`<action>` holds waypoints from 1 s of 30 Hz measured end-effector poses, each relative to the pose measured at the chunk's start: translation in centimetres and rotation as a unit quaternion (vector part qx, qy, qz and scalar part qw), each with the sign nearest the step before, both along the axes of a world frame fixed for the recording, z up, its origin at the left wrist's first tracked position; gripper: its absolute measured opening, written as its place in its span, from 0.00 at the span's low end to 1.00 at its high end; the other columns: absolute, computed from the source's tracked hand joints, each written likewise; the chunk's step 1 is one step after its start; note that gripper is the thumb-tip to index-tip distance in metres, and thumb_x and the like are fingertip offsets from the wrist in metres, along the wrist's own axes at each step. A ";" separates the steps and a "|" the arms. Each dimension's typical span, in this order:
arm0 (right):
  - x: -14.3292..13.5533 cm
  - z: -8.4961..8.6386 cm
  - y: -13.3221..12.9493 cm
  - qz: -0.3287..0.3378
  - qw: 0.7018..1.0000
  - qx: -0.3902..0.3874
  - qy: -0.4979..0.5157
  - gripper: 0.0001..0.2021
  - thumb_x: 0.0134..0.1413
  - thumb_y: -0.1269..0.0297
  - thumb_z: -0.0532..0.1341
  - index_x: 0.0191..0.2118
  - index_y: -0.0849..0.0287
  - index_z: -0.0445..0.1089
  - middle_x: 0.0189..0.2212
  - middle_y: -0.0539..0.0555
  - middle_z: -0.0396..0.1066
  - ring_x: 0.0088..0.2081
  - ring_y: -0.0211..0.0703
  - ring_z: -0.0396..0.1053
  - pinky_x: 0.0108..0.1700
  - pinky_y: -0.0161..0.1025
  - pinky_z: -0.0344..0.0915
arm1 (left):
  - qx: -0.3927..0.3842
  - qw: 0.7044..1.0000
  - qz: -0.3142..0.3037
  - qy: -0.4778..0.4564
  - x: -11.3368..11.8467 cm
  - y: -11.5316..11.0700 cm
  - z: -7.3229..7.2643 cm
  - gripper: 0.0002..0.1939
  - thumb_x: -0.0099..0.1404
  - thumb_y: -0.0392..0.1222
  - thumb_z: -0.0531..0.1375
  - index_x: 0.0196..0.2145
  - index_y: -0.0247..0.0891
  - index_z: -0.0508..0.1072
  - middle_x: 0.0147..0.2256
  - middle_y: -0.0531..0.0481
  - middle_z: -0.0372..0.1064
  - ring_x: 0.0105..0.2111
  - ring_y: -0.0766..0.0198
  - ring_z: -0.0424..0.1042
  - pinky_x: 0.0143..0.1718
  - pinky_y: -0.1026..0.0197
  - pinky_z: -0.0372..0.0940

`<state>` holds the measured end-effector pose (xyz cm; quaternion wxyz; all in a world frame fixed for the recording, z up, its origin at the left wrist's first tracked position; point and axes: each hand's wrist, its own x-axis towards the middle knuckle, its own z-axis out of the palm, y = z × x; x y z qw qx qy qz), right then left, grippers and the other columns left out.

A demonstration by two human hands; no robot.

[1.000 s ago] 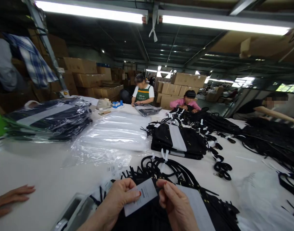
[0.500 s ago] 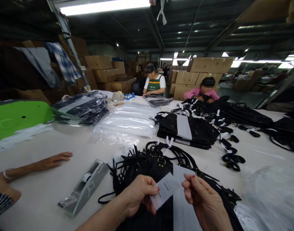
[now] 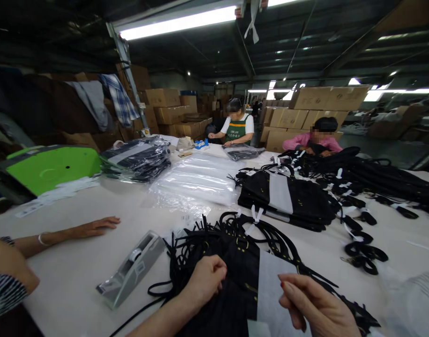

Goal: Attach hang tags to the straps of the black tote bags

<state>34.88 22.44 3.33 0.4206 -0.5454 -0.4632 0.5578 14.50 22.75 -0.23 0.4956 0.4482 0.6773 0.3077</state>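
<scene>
Two bare hands are above a pile of black strapped goods (image 3: 237, 281), which lies on the white table (image 3: 69, 276) directly in front of the person. The left hand (image 3: 207, 281) is over the dark fabric, its fingers folded in; whether it pinches anything cannot be told. The right hand (image 3: 314, 302), over and beside a pale strip (image 3: 276, 290) on the pile, is half open with fingers loosely bent and shows nothing between them. A small pale piece (image 3: 258, 328) sits at the bottom edge of the view, overlapping the strip.

Black straps, bound by a white tie (image 3: 255, 215), loop out at the pile's far side. Left of the pile stands a grey tape dispenser (image 3: 133, 269); beyond that, a co-worker's hand (image 3: 95, 227) rests on the table. Clear plastic sleeves (image 3: 200, 180) and another black stack (image 3: 302, 201) lie farther back.
</scene>
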 end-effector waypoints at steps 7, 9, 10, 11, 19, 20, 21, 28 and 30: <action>-2.3 -3.6 4.1 0.080 0.927 0.088 -0.355 0.16 0.51 0.52 0.50 0.24 0.55 0.67 0.17 0.48 0.65 0.23 0.39 0.63 0.27 0.34 0.54 | 0.029 0.992 -0.039 0.114 0.4 9.4 -2.0 0.10 0.46 0.23 0.51 0.19 0.35 0.65 0.19 0.53 0.62 0.27 0.65 0.66 0.32 0.64 0.60; -3.3 -4.3 5.4 0.109 0.898 0.069 -0.421 0.15 0.53 0.57 0.48 0.24 0.55 0.65 0.18 0.49 0.66 0.24 0.40 0.65 0.27 0.34 0.53 | -0.026 0.995 -0.043 0.083 1.2 11.0 -2.6 0.09 0.45 0.24 0.51 0.16 0.35 0.62 0.12 0.56 0.54 0.17 0.67 0.61 0.21 0.65 0.56; -3.7 -4.6 6.0 0.122 0.882 0.056 -0.451 0.14 0.54 0.60 0.48 0.24 0.56 0.65 0.19 0.49 0.67 0.25 0.41 0.65 0.27 0.34 0.52 | -0.048 0.996 -0.045 0.066 1.5 11.4 -2.8 0.09 0.45 0.24 0.51 0.15 0.36 0.60 0.10 0.58 0.51 0.14 0.69 0.57 0.17 0.66 0.53; -4.1 -4.8 6.6 0.131 0.867 0.043 -0.480 0.13 0.53 0.62 0.48 0.24 0.56 0.65 0.20 0.50 0.69 0.26 0.41 0.66 0.27 0.34 0.51 | -0.064 0.996 -0.047 0.050 1.7 11.8 -3.0 0.09 0.45 0.25 0.51 0.15 0.36 0.59 0.09 0.59 0.49 0.12 0.70 0.54 0.15 0.67 0.49; -5.8 -5.0 8.6 0.109 0.824 -0.003 -0.557 0.11 0.51 0.67 0.49 0.21 0.58 0.63 0.23 0.58 0.70 0.28 0.47 0.67 0.25 0.38 0.44 | -0.070 0.990 -0.122 -0.019 0.8 12.5 -3.1 0.06 0.44 0.26 0.51 0.20 0.35 0.61 0.13 0.61 0.49 0.12 0.75 0.49 0.13 0.70 0.44; -6.0 -4.9 8.8 0.109 0.827 -0.005 -0.552 0.11 0.50 0.67 0.49 0.21 0.58 0.63 0.23 0.58 0.70 0.28 0.48 0.67 0.25 0.38 0.43 | -0.061 0.988 -0.140 -0.014 0.7 12.5 -3.2 0.06 0.44 0.27 0.51 0.21 0.35 0.63 0.13 0.61 0.50 0.12 0.75 0.49 0.13 0.70 0.45; -6.2 -4.9 9.0 0.111 0.831 -0.006 -0.545 0.11 0.50 0.67 0.49 0.21 0.58 0.63 0.23 0.58 0.70 0.28 0.47 0.66 0.25 0.38 0.44 | -0.050 0.986 -0.161 -0.007 0.5 12.4 -3.3 0.07 0.45 0.27 0.52 0.22 0.35 0.65 0.14 0.60 0.51 0.13 0.74 0.49 0.14 0.70 0.46; -7.1 -6.2 10.4 0.138 0.899 -0.043 -0.414 0.13 0.49 0.65 0.51 0.17 0.57 0.59 0.15 0.50 0.65 0.20 0.37 0.62 0.23 0.34 0.51 | 0.069 0.941 -0.299 0.144 -0.3 12.6 -3.7 0.08 0.46 0.27 0.54 0.23 0.36 0.70 0.23 0.54 0.64 0.28 0.65 0.64 0.30 0.65 0.59; -6.9 -6.4 10.3 0.149 0.916 -0.059 -0.368 0.12 0.50 0.64 0.50 0.18 0.57 0.59 0.14 0.49 0.64 0.17 0.35 0.60 0.21 0.33 0.53 | 0.082 0.925 -0.316 0.197 -0.3 12.8 -3.5 0.06 0.47 0.28 0.54 0.23 0.35 0.69 0.24 0.51 0.64 0.30 0.61 0.65 0.32 0.61 0.59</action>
